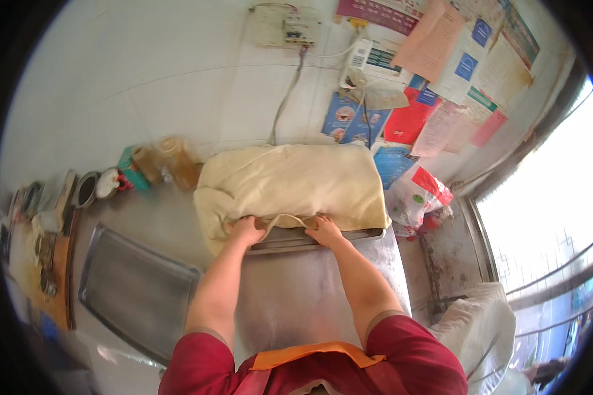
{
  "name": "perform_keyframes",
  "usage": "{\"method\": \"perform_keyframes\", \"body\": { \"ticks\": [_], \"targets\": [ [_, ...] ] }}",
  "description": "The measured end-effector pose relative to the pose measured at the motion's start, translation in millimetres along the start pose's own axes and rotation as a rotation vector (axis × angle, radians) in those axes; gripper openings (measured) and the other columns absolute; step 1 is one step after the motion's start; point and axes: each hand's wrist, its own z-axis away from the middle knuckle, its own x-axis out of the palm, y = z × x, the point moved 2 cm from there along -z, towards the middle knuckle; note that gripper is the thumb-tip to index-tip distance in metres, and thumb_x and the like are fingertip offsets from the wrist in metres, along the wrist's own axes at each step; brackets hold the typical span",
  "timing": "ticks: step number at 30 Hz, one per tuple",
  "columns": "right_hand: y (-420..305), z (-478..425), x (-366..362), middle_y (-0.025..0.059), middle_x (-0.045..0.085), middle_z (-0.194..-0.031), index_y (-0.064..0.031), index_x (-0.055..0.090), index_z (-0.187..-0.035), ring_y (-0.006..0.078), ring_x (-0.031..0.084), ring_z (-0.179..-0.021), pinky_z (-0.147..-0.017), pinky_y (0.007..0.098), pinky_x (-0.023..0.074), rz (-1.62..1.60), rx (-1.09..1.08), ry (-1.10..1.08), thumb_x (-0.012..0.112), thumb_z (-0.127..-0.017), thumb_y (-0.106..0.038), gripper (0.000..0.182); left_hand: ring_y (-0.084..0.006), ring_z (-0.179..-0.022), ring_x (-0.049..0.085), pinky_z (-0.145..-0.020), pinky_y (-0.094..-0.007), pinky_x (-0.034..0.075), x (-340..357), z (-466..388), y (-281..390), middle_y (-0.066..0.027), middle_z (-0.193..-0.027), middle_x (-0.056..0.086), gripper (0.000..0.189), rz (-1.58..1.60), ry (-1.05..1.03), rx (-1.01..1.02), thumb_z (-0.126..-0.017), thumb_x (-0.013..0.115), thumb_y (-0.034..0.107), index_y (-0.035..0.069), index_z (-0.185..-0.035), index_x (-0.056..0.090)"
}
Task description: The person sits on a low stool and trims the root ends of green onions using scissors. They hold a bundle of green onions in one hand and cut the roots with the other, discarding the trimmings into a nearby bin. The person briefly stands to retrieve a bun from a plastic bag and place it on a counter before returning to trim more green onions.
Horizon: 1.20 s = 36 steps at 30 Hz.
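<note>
A cream cloth (296,182) lies draped over a stack of metal trays (296,242) at the wall side of a metal worktop (286,296). Both hands are at the cloth's near edge, which rises in a small fold between them. My left hand (247,230) grips the edge on the left, fingers partly hidden under or behind the fabric. My right hand (324,230) pinches the edge on the right, over the front of the trays. An empty dark metal tray (138,291) lies on the worktop to the left of my left forearm.
Jars (178,160), a teal box (134,168) and a metal bowl (86,189) line the wall at left. A wooden board (59,276) stands further left. A printed plastic bag (415,202) is right of the cloth. A cloth-covered object (479,326) sits lower right, near a window.
</note>
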Motion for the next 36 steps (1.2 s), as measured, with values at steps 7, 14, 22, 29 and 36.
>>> {"method": "perform_keyframes", "body": {
  "ticks": [7, 14, 22, 29, 36],
  "targets": [
    [-9.8, 153.6, 21.3, 0.0143, 0.068, -0.109, -0.0065, 0.069, -0.106, 0.0335, 0.063, -0.101, -0.087, 0.0396, 0.0501, -0.346, -0.505, 0.157, 0.070, -0.081, -0.020, 0.028, -0.0311, -0.093, 0.063, -0.100, -0.0534, 0.038, 64.0, 240.1, -27.1, -0.0091, -0.099, 0.069, 0.012, 0.280, 0.746, 0.408, -0.081, 0.066, 0.006, 0.006, -0.093, 0.064],
    [-11.6, 250.5, 75.8, 0.0118, 0.058, -0.128, -0.0078, 0.062, -0.117, 0.0303, 0.050, -0.124, -0.106, 0.0459, 0.0362, -0.176, -0.641, 0.136, 0.069, -0.082, -0.020, 0.037, -0.0329, -0.094, 0.065, -0.082, -0.0398, 0.052, 177.3, 512.5, -99.8, -0.0137, -0.096, 0.070, 0.021, 0.295, 0.509, -0.459, -0.079, 0.066, 0.014, 0.008, -0.099, 0.068],
    [12.8, 256.8, 120.0, 0.0136, 0.052, -0.135, -0.0021, 0.056, -0.122, 0.0305, 0.041, -0.133, -0.113, 0.0446, 0.0283, 0.081, -0.795, 0.118, 0.059, -0.087, -0.017, 0.038, -0.0310, -0.112, 0.060, -0.095, -0.0424, 0.048, 381.6, 741.2, -147.1, -0.0111, -0.118, 0.066, 0.051, 0.335, -0.321, -0.801, -0.078, 0.068, 0.042, 0.010, -0.117, 0.067],
    [-5.0, 272.9, 146.1, 0.0182, 0.059, -0.122, -0.0004, 0.056, -0.123, 0.0345, 0.052, -0.118, -0.101, 0.0404, 0.0416, 0.082, -0.462, 0.197, 0.058, -0.087, -0.015, 0.039, -0.0331, -0.106, 0.063, -0.091, -0.0410, 0.050, 448.6, 916.2, -185.8, -0.0128, -0.111, 0.069, 0.048, 0.797, 0.356, -1.164, -0.079, 0.066, 0.041, 0.011, -0.116, 0.067],
    [-179.3, 444.6, 283.4, 0.0183, 0.060, -0.115, -0.0006, 0.058, -0.116, 0.0342, 0.054, -0.112, -0.097, 0.0408, 0.0432, 0.180, -0.597, 0.111, 0.058, -0.086, -0.018, 0.035, -0.0325, -0.107, 0.063, -0.091, -0.0404, 0.050, 510.1, 1087.9, -226.5, -0.0135, -0.112, 0.068, 0.047, 0.966, 0.245, -1.442, -0.079, 0.066, 0.044, 0.012, -0.114, 0.068]
  ]
}}
